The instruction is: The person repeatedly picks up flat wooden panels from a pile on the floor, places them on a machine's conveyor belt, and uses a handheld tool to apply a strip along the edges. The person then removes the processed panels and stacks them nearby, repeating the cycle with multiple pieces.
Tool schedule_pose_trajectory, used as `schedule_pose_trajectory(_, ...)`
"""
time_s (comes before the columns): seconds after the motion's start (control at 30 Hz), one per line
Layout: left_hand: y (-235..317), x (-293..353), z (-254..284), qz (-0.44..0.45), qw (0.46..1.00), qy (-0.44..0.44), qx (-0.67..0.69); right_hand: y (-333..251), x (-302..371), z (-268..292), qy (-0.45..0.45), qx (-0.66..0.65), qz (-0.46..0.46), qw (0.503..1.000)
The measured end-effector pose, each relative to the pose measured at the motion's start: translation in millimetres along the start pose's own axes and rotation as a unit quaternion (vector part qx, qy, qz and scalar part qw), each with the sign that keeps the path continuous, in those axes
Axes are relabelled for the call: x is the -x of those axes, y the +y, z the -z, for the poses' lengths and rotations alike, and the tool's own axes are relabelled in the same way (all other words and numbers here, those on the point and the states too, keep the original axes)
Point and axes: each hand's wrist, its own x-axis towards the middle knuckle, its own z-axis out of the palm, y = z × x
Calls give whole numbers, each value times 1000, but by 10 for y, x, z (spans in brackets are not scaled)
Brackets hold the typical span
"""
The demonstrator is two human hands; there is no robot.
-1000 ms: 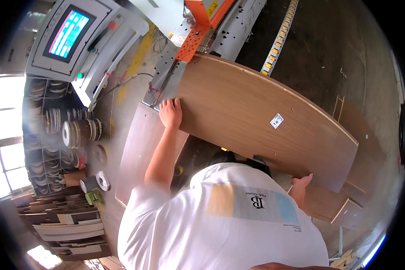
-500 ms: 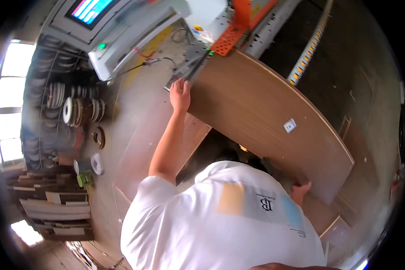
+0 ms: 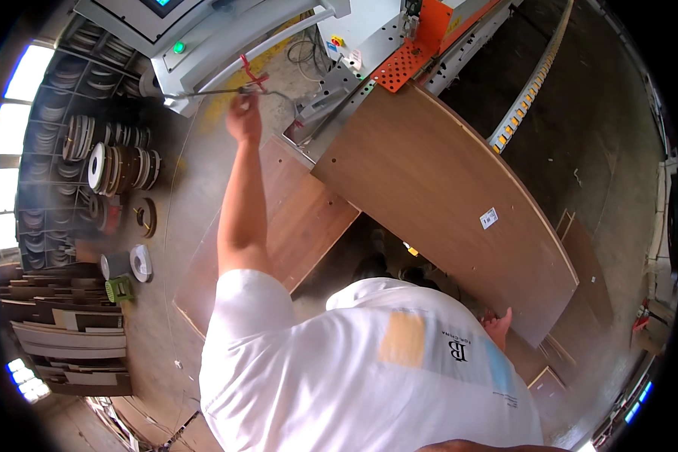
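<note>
A large brown wood-grain panel [image 3: 429, 188] with one curved long edge and a small white label lies slantwise before me, its far end under an orange perforated plate [image 3: 407, 68]. My left hand [image 3: 243, 119] reaches past the panel's left corner. Its fingers are closed at the grip of an air blow gun [image 3: 211, 92] with a long thin nozzle and a red strap; the grip is partly hidden. At the panel's near edge, toward its right end, my right hand [image 3: 496, 328] holds on, some fingers hidden by the board.
A grey machine console [image 3: 203, 53] with a green button stands at the far left. More brown boards [image 3: 294, 226] lie lower, left and right. A segmented cable chain [image 3: 531, 83] runs at far right. Edging rolls [image 3: 120, 167] and stacked boards [image 3: 68, 339] fill the left side.
My left hand has left the panel's far left corner and moved left and away onto the air blow gun, whose nozzle has shifted. My right hand stays at the panel's near edge.
</note>
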Motion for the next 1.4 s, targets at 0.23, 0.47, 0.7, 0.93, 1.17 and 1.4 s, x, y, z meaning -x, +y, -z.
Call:
schedule_pose_trajectory(0.23,836,45,1373,-65,928,-23,367,21,-10,122,-16,57,2,998)
schedule_pose_trajectory(0.47,615,-51,1748,-159,803,-406,-407,22,-165,56,-10,58,0,998)
schedule_pose_trajectory(0.7,813,36,1905,-123,807,-441,-373,42,-278,80,1,36,0,999)
schedule_pose_trajectory(0.93,868,221,3070,-93,732,-498,-455,38,-1173,688,-59,36,46,997)
schedule_pose_trajectory(1.17,1009,1003,3008,-102,786,-410,-452,260,-779,514,-47,-76,68,994)
schedule_pose_trajectory(1.4,1626,3300,1978,-139,646,-668,-344,-146,-924,1058,-15,-171,82,982)
